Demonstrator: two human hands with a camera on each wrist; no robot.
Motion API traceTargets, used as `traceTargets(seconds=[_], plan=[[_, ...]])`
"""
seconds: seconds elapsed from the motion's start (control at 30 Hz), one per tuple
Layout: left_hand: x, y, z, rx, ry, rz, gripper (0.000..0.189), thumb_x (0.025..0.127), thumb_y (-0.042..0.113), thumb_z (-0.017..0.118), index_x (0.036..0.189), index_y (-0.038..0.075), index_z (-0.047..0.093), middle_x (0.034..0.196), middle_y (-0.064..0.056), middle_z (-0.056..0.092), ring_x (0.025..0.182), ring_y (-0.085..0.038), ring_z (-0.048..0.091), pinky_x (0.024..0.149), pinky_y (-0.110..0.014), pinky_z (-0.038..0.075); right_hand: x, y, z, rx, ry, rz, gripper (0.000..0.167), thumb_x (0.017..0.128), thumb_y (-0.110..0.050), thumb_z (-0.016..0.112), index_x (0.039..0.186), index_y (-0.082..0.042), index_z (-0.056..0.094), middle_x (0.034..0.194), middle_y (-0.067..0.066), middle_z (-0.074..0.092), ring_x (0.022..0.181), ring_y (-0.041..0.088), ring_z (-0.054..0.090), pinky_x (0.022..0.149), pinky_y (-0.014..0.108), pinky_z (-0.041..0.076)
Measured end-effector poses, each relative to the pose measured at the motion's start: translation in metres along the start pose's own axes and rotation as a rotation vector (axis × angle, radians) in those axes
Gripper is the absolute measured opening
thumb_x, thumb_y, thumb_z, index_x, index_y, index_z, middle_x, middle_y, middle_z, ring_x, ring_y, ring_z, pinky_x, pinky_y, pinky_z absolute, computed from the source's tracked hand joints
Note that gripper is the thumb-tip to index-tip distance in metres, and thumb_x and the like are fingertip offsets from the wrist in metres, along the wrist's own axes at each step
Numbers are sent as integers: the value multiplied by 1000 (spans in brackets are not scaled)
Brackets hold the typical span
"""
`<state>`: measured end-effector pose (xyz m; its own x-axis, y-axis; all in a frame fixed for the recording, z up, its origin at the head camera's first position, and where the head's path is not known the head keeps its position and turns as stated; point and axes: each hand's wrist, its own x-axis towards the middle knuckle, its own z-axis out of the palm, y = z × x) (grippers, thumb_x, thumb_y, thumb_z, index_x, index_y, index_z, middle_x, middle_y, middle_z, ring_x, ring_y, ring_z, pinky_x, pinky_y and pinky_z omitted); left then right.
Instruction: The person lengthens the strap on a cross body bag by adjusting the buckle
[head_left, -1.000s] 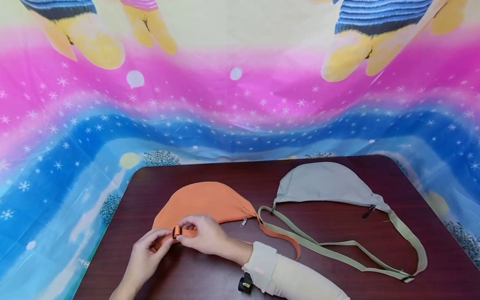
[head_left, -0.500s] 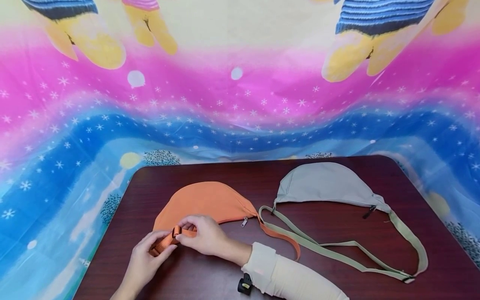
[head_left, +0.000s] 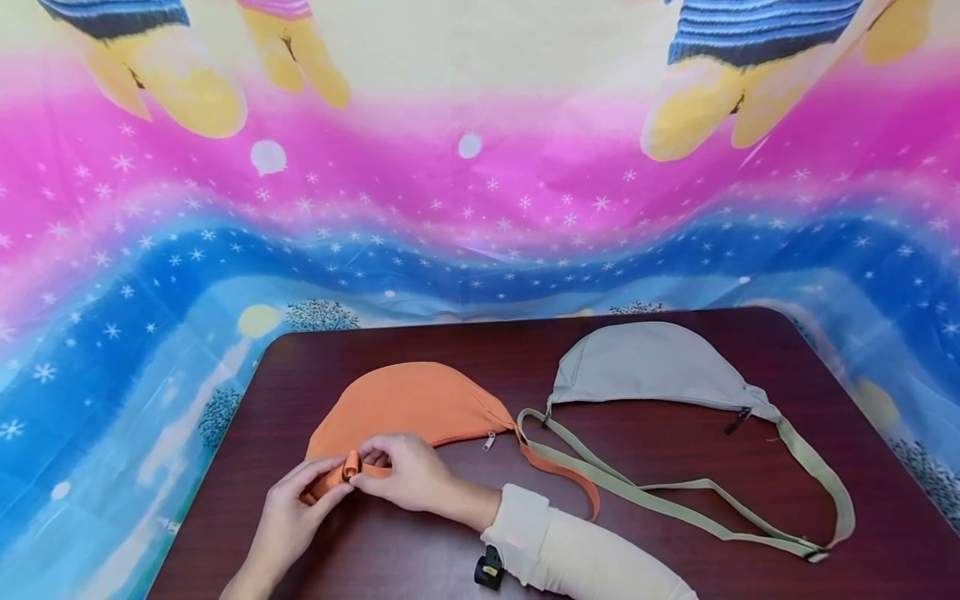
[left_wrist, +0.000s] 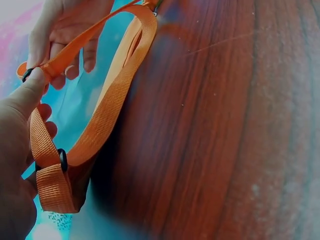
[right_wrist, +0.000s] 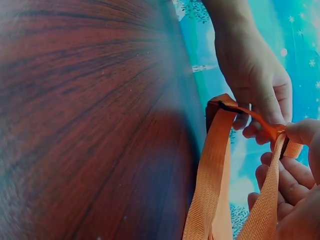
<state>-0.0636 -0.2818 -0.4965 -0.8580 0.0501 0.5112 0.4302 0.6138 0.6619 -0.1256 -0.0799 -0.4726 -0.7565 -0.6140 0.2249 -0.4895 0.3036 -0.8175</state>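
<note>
An orange waist bag (head_left: 408, 400) lies on the table in the head view. Near its left end, my left hand (head_left: 288, 508) pinches the orange strap (left_wrist: 107, 112) beside a small black strap adjuster (left_wrist: 27, 75). From the other side, my right hand (head_left: 412, 475) pinches the webbing between thumb and fingers, right by that adjuster. A short loop of webbing (head_left: 352, 461) stands up out of it. Further along the strap, a second black buckle (left_wrist: 63, 160) hangs below my left hand in the left wrist view. Fingers partly hide the adjuster.
A grey waist bag (head_left: 648, 367) lies at the back right of the dark wooden table (head_left: 442, 550). Its green strap (head_left: 821, 479) loops toward the front and touches the orange strap's tail near the middle. A printed cloth (head_left: 480, 208) hangs behind the table.
My left thumb and fingers have drawn together again close to the adjuster. The adjuster has tilted, and its webbing loop stands more upright. Both bags stay put.
</note>
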Motion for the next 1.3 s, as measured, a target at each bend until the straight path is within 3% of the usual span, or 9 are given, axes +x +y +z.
traceTargets(seconds=[0.23, 0.4, 0.5, 0.63, 0.8, 1.03, 1.17, 1.3], plan=[[-6, -4, -1, 21, -7, -34, 59, 63, -11, 91, 115, 9, 71, 110, -7, 68, 92, 1, 62, 76, -9, 47, -1, 0, 0, 9, 8, -5, 22, 92, -26, 77, 111, -15, 74, 93, -14, 70, 81, -9, 59, 76, 13, 49], [-9, -6, -4, 44, 8, -68, 50, 67, -8, 91, 109, 14, 73, 105, -1, 67, 89, 0, 60, 71, -10, 47, -1, 0, -2, 20, 16, 4, 21, 93, -25, 76, 111, -15, 74, 93, -14, 70, 81, -9, 58, 76, 11, 48], [-8, -6, -6, 23, 4, -67, 46, 71, -9, 88, 108, 15, 74, 103, -1, 67, 84, -2, 60, 65, -12, 49, 0, -1, -3, 25, 16, 9, 22, 92, -25, 77, 111, -14, 74, 93, -13, 70, 81, -8, 59, 76, 11, 48], [-5, -6, -5, 8, 9, -12, 47, 69, -13, 86, 108, 11, 75, 101, -4, 68, 82, -3, 61, 63, -13, 49, 1, -1, -1, 6, -6, 2, 23, 91, -24, 78, 112, -13, 74, 94, -10, 71, 83, -6, 60, 77, 12, 49], [-1, -4, -1, 19, 42, 30, 50, 62, -22, 85, 102, 7, 75, 97, -8, 69, 83, -4, 61, 67, -11, 47, 2, -2, 5, -16, -20, -1, 20, 91, -25, 78, 108, -14, 74, 93, -9, 71, 82, -8, 59, 76, 10, 48], [-7, -5, -6, 80, 44, -27, 54, 61, -12, 91, 109, 8, 75, 106, -7, 69, 97, 5, 57, 80, -7, 44, 2, 0, 9, -18, 0, 6, 22, 91, -26, 78, 109, -15, 74, 93, -11, 70, 81, -9, 57, 75, 10, 47], [-14, -10, -10, 139, 44, -12, 59, 55, -9, 94, 108, 5, 72, 105, -6, 68, 104, 6, 51, 88, -4, 39, 2, 0, 9, -12, 6, -1, 19, 92, -25, 77, 108, -15, 74, 92, -9, 71, 80, -9, 57, 74, 10, 46], [-18, -14, -11, 187, 45, -9, 55, 55, -9, 95, 103, 5, 70, 100, -3, 67, 101, 2, 49, 86, -6, 39, 2, 0, 9, 5, 14, 6, 18, 92, -25, 77, 106, -15, 74, 92, -8, 71, 80, -7, 58, 74, 10, 47]])
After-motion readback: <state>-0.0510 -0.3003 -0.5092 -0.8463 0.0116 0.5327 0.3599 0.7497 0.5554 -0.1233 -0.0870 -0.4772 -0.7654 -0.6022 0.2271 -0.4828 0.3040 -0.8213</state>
